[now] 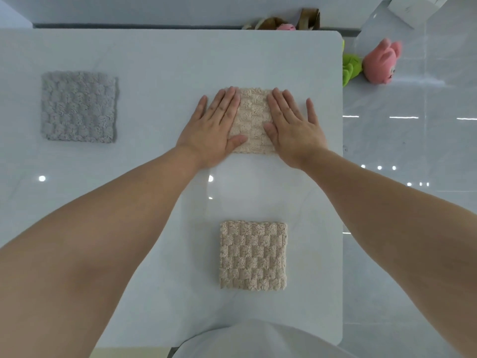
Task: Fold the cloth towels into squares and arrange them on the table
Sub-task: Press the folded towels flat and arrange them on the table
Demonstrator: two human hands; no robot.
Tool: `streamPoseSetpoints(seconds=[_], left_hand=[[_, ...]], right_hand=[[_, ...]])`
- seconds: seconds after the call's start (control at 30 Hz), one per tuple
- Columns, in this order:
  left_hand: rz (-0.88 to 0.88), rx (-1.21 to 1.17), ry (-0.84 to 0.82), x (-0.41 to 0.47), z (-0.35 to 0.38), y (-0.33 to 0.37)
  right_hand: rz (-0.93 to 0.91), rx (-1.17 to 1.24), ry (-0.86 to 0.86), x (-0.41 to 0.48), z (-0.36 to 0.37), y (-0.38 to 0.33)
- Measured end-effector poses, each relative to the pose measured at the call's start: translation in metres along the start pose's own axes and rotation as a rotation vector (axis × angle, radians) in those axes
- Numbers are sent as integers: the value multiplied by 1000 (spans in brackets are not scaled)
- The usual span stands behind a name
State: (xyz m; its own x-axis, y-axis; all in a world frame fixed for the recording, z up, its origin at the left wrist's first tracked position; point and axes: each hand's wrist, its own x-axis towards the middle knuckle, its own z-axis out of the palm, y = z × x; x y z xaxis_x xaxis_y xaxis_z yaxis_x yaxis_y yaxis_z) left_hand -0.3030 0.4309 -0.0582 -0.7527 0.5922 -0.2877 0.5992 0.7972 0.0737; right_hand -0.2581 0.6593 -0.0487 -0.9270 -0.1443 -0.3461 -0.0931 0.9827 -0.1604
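Three folded square towels lie on the white table (165, 60). A beige towel (251, 120) sits at the far middle. My left hand (214, 130) lies flat on its left edge and my right hand (294, 127) flat on its right edge, fingers spread, palms down, gripping nothing. A second beige folded towel (253, 255) rests near me, between my forearms. A grey folded towel (78, 107) lies at the far left, apart from both hands.
The table's right edge (342, 177) runs just beyond my right hand. On the glossy floor to the right lie a pink plush toy (382, 62) and a green plush toy (351, 68). Bags and a pink toy (285, 27) sit behind the far edge.
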Motion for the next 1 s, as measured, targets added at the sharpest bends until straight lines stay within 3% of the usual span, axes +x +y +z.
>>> streamPoseSetpoints(seconds=[0.2,0.37,0.53,0.7,1.0], left_hand=[[-50,99,-112,-4,-34,6],[-223,-133,-122,-32,-64,31],[-348,-294,-160,-85,-72,61],[-332,-264,-147,-134,-86,72],[-306,-256,-41,-201,-125,95]], right_hand=[[0,-114,-128,6,-27,-4],[-9,-87,-68,-10,-56,-29],[16,160,-62,-47,-77,-70],[164,267,27,-95,-101,-104],[173,286,67,-164,-113,-128]])
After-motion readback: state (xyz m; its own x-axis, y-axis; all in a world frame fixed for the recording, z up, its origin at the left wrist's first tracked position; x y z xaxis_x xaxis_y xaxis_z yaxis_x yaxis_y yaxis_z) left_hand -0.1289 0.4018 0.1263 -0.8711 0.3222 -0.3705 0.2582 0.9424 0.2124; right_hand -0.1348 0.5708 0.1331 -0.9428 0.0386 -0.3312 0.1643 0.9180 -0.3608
